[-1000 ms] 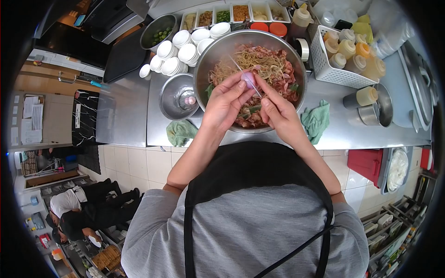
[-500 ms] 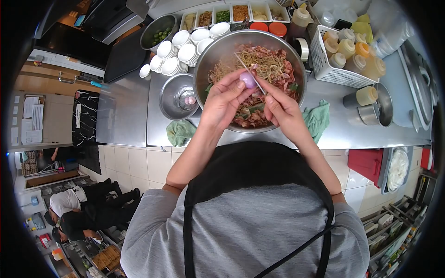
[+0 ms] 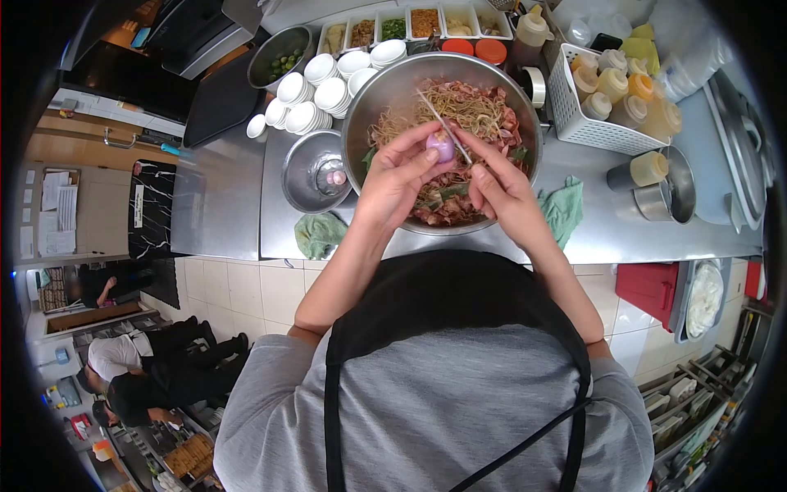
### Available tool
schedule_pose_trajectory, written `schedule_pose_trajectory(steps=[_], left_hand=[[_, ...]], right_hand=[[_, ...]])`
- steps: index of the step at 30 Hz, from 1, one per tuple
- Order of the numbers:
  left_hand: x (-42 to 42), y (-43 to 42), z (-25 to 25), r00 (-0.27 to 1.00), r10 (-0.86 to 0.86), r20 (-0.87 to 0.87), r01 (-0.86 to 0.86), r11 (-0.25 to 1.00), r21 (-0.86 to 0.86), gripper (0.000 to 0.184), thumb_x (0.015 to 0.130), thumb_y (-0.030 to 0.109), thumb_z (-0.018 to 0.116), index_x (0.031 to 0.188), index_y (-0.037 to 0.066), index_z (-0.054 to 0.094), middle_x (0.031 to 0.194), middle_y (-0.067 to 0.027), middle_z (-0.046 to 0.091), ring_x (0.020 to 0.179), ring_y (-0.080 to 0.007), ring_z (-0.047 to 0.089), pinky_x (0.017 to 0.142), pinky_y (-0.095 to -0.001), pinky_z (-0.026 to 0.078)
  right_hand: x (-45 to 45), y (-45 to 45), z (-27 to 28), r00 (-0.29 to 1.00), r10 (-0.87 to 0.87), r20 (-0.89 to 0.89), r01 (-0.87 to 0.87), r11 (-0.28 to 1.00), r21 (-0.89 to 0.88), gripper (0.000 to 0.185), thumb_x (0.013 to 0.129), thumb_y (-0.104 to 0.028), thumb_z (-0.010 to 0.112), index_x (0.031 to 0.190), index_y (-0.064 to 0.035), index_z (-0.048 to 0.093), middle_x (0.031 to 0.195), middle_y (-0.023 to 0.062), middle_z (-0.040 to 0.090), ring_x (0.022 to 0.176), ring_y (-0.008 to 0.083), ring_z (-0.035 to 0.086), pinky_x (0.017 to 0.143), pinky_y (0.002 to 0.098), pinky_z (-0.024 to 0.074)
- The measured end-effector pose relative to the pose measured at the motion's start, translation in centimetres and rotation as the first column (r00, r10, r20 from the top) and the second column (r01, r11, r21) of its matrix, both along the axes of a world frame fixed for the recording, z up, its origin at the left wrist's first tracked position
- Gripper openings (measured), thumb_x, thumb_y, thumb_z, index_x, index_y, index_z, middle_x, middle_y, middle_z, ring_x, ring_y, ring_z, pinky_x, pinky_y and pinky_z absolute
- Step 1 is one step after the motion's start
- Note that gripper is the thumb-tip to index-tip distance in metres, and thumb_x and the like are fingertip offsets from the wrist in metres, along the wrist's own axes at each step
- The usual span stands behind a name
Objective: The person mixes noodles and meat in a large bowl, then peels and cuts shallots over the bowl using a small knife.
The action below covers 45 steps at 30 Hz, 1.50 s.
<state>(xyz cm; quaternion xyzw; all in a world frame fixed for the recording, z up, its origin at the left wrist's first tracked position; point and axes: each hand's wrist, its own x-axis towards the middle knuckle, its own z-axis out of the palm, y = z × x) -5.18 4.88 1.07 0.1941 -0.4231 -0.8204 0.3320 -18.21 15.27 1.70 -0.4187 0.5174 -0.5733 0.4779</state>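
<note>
Over the big metal bowl (image 3: 384, 92) on the bench (image 3: 217, 205), the left hand (image 3: 395, 174) pinches a small purple onion (image 3: 440, 149), while the right hand (image 3: 506, 190) grips a knife (image 3: 435, 112) right beside it.

A commercial kitchen: steel counter (image 3: 215, 217), squeeze bottles (image 3: 613, 85), ingredient tubs (image 3: 409, 25).

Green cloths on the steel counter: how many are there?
2: one green cloth lies by the small steel bowl; the other green cloth lies right of the large steel bowl.
</note>
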Motion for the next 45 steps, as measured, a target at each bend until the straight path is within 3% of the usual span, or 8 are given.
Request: schedule_pose_trajectory(steps=[8,10,14,16,20,26,32,45], left_hand=[[0.6,-0.4,0.1,0.999,-0.021,-0.029,0.025,0.992,0.127,0.033,0.082,0.004,0.05,0.115,-0.002,0.044,0.107,-0.0149,0.053,0.098,-0.0226,0.053,0.086,-0.0341,0.045],[0.7,-0.4,0.4,1.0,-0.008,-0.01,0.009,0.993,0.115,0.033,0.082,0.004,0.049,0.114,-0.003,0.045,0.107,-0.0149,0.053,0.098,-0.0228,0.053,0.086,-0.0338,0.045],[0.6,-0.3,0.3,1.0,-0.007,0.01,0.005,0.992,0.129,0.03,0.083,0.004,0.05,0.111,-0.003,0.047,0.106,-0.0136,0.053,0.096,-0.0225,0.055,0.084,-0.0314,0.046],[0.5,-0.3,-0.2,1.0,-0.004,0.013,0.002,0.993,0.116,0.028,0.083,0.004,0.05,0.11,-0.002,0.048,0.105,-0.0128,0.054,0.094,-0.0211,0.055,0.083,-0.0303,0.047],[0.4,-0.3,-0.3,1.0,0.012,0.027,-0.015,0.994,0.112,0.026,0.082,0.005,0.052,0.107,-0.001,0.05,0.104,-0.011,0.055,0.092,-0.0171,0.055,0.081,-0.0281,0.047],[0.6,-0.6,-0.4,0.999,-0.028,0.035,0.024,0.993,0.115,0.029,0.082,0.004,0.051,0.11,-0.003,0.048,0.106,-0.0103,0.054,0.096,-0.0166,0.053,0.085,-0.0297,0.044],[0.7,-0.4,-0.2,0.999,-0.036,0.018,0.034,0.996,0.087,0.029,0.081,0.005,0.052,0.109,-0.002,0.049,0.103,-0.0094,0.055,0.093,-0.016,0.055,0.084,-0.031,0.046],[0.6,-0.4,-0.5,1.0,-0.004,0.003,0.004,0.996,0.092,0.022,0.082,0.005,0.052,0.103,0.001,0.051,0.105,-0.009,0.054,0.095,-0.0155,0.054,0.085,-0.0296,0.045]], right_hand=[[-2.2,0.1,-1.2,0.992,-0.12,-0.043,0.123,0.99,0.071,0.035,0.088,-0.012,0.04,0.123,-0.0128,0.043,0.066,-0.0029,0.042,0.056,0.0047,0.039,0.05,0.0175,0.0335],[-2.4,0.3,-1.7,0.972,-0.153,-0.177,0.174,0.978,0.113,0.035,0.088,-0.011,0.041,0.123,-0.0141,0.044,0.067,-0.002,0.043,0.056,0.005,0.039,0.051,0.0179,0.0344],[-0.8,0.6,0.1,0.972,-0.165,-0.166,0.172,0.985,0.03,0.037,0.087,-0.01,0.042,0.124,-0.0123,0.041,0.065,-0.0016,0.044,0.056,0.0053,0.039,0.053,0.0185,0.0356],[-0.1,0.8,0.6,0.996,-0.087,-0.029,0.088,0.996,0.026,0.039,0.087,-0.009,0.043,0.126,-0.011,0.039,0.062,-0.001,0.043,0.056,0.0051,0.039,0.053,0.0188,0.0362],[0.5,0.8,0.2,0.994,0.071,-0.082,-0.069,0.997,0.023,0.043,0.089,-0.016,0.041,0.13,-0.0136,0.032,0.062,-0.0036,0.04,0.055,0.0036,0.037,0.046,0.0162,0.0294],[0.3,0.8,0.4,0.995,0.099,0.027,-0.1,0.992,0.075,0.038,0.09,-0.02,0.039,0.127,-0.0141,0.038,0.057,-0.0029,0.039,0.05,0.0036,0.034,0.044,0.0159,0.0278],[-0.5,0.7,-0.1,1.0,0.017,0.009,-0.018,0.996,0.088,0.037,0.091,-0.02,0.038,0.127,-0.0141,0.038,0.055,-0.0028,0.039,0.047,0.0034,0.032,0.043,0.0158,0.0276],[0.4,0.9,0.1,0.998,0.045,-0.053,-0.043,0.998,0.039,0.037,0.09,-0.018,0.039,0.127,-0.0141,0.039,0.06,-0.0048,0.039,0.054,0.0031,0.036,0.046,0.0157,0.0294]])
